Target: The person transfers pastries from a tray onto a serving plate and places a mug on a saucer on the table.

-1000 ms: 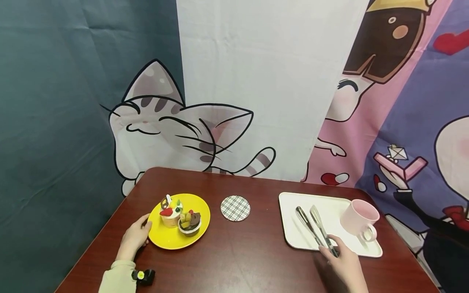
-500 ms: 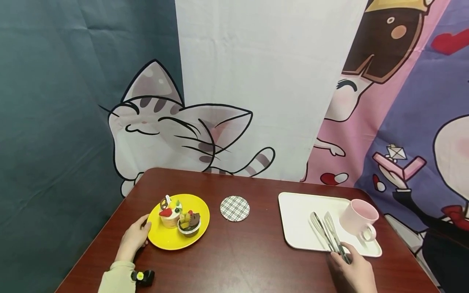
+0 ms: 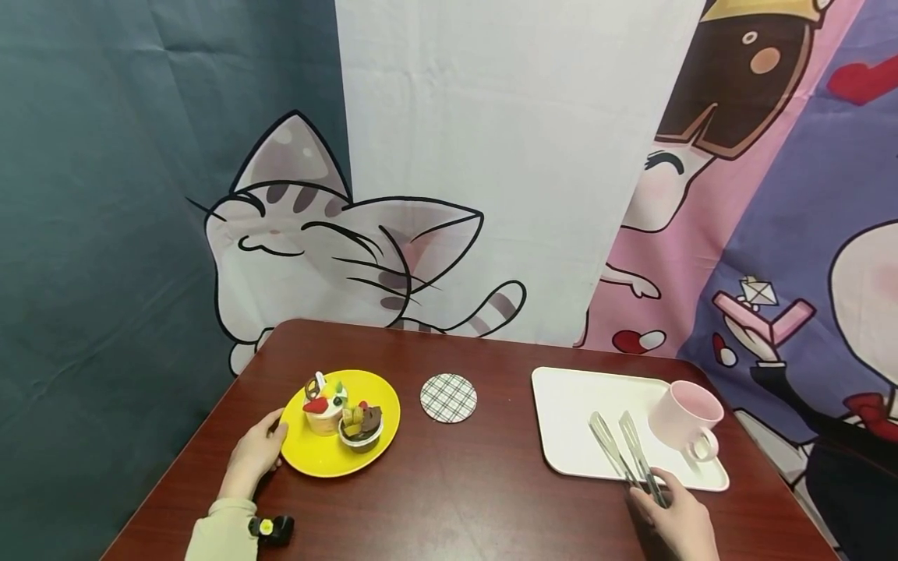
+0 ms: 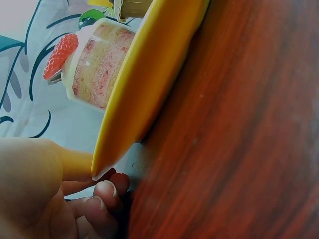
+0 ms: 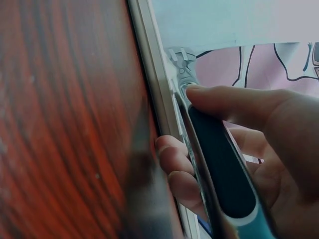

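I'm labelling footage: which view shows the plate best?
The head view: nearly the whole plate shows there. The left wrist view gives only part of it, side-on; the right wrist view shows none.

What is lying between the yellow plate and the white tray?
A round checked coaster lies between the yellow plate and the white tray, closer to the plate, in the head view.
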A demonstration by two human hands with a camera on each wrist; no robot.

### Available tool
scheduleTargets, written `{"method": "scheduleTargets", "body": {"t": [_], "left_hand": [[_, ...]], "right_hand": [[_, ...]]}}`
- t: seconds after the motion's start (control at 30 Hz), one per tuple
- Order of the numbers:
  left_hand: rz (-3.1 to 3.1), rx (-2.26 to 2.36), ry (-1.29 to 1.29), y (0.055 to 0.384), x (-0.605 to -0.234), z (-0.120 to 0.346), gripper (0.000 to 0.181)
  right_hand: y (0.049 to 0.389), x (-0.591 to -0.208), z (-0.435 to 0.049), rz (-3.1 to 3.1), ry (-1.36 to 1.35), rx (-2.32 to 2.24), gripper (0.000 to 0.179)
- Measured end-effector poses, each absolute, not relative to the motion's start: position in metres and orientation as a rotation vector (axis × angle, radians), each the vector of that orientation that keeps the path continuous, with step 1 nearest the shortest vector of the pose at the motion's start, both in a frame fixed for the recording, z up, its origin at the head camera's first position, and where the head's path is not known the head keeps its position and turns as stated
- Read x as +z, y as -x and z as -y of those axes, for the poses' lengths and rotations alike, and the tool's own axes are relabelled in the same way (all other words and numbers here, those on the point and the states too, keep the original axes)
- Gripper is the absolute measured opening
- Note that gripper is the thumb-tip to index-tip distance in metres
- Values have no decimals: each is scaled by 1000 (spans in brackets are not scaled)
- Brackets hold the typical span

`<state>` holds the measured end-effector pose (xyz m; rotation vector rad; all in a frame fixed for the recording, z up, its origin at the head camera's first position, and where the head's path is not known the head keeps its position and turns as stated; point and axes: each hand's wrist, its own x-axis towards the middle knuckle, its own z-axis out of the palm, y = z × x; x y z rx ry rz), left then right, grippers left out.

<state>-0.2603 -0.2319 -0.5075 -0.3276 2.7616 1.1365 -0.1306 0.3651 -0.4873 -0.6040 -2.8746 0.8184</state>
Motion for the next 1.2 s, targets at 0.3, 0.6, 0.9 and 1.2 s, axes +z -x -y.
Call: {"method": "scheduleTargets", "body": {"t": [0.3, 0.6, 0.9, 1.2], "left_hand": [[-2762, 1141, 330, 258, -508, 232, 52], [-2776, 1151, 331, 259, -508, 232, 51], [-2784, 1142, 320, 260, -507, 232, 51], [-2772, 1170, 311, 262, -512, 233, 50]], "right_hand": [[131, -486, -365, 2930, 621, 788, 72], [133, -489, -368, 2959, 566, 736, 73], [134, -490, -369, 2989, 621, 744, 79], [134, -487, -367, 2944, 676, 814, 85]]}}
